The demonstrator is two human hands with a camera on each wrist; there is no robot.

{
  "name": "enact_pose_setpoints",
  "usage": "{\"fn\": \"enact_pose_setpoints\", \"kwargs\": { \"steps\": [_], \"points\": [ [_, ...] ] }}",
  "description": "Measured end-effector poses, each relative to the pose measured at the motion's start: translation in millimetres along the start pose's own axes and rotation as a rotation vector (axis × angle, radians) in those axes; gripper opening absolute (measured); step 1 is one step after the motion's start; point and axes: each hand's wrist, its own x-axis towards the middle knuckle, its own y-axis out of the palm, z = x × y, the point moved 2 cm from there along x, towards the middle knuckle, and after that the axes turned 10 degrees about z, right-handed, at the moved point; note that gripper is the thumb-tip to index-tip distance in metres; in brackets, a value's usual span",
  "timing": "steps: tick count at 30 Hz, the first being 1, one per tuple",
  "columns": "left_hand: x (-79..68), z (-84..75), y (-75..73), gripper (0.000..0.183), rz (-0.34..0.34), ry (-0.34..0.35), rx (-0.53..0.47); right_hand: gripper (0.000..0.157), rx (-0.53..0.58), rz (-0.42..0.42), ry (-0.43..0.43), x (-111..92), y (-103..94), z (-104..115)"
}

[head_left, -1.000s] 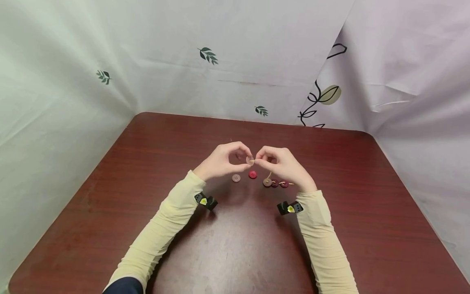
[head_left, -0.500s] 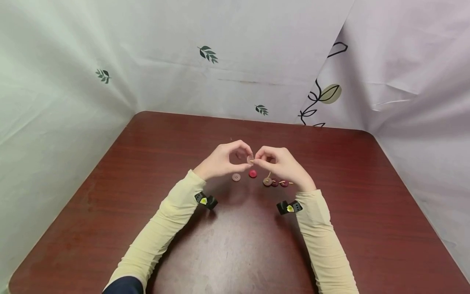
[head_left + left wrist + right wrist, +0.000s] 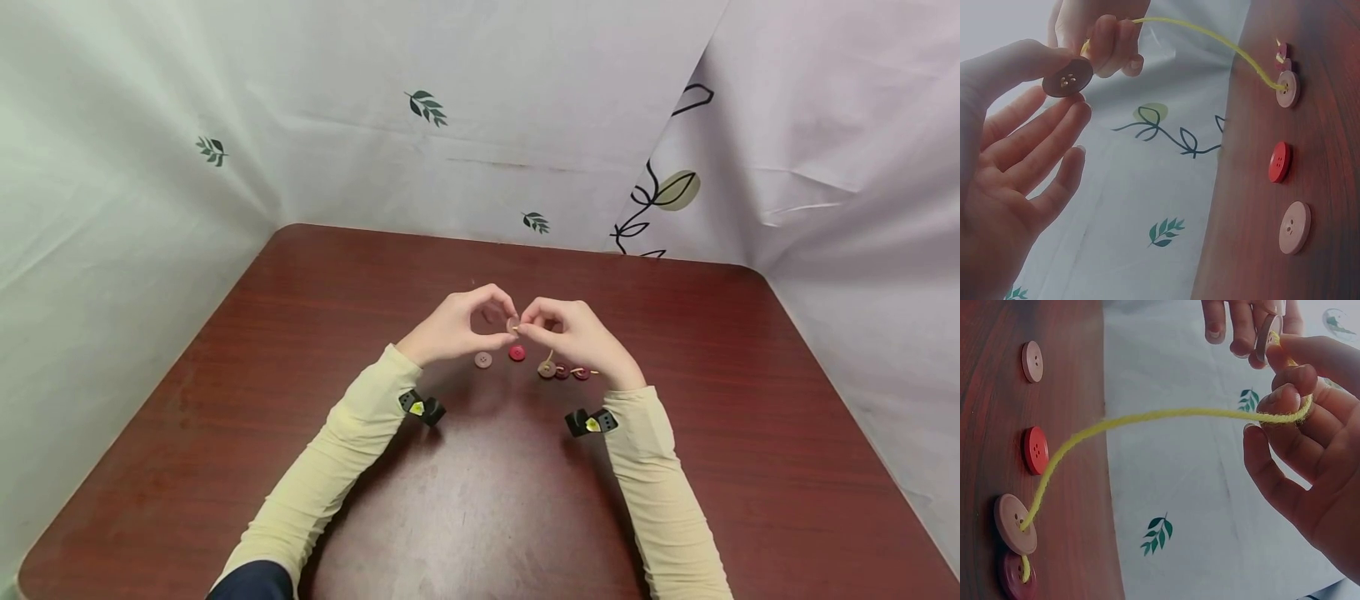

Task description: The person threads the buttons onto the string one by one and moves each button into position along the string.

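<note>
Between thumb and fingertips my left hand (image 3: 452, 329) pinches a brown four-hole button (image 3: 1068, 78) by its edge, above the table. My right hand (image 3: 577, 335) grips a yellow string (image 3: 1179, 413) near its end, with thumb and fingertip right against that button's face. In the right wrist view the string meets the button at its holes; whether it passes through cannot be told. From the right hand the string curves down to a pinkish-brown button (image 3: 1015, 523) on the table, threaded on it, followed by dark red buttons (image 3: 581, 373).
A loose red button (image 3: 517, 353) and a loose pinkish button (image 3: 483, 360) lie on the dark reddish table (image 3: 465, 500) below the hands. White sheeting (image 3: 352, 125) with leaf prints hangs behind and at both sides.
Both hands keep their hold, and the right fingertips sit slightly closer against the button. The buttons on the table have stayed in place.
</note>
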Motion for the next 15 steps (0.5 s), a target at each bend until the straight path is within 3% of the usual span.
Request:
{"fn": "enact_pose_setpoints", "kwargs": {
  "steps": [15],
  "points": [
    [0.5, 0.9, 1.3, 0.03, -0.006, 0.002, 0.007, 0.003, -0.017, 0.011, -0.002, 1.6, 1.5, 0.2]
  ]
}}
